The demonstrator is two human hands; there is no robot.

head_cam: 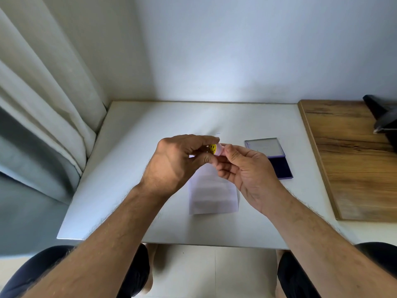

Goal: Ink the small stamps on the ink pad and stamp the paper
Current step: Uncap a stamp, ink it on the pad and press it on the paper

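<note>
A small pale pink stamp with a yellow smiley face on its end is held in the air above the table, between both hands. My left hand pinches it from the left with thumb and fingers. My right hand grips its other end with thumb and fingertips. Under the hands lies a white sheet of paper, partly hidden by them. The ink pad lies open to the right of my right hand, dark blue pad toward me, clear lid folded back.
The white table meets a wall at the back and a curtain on the left. A wooden board lies along the right side, with a dark object at its far right. My knees show below the front edge.
</note>
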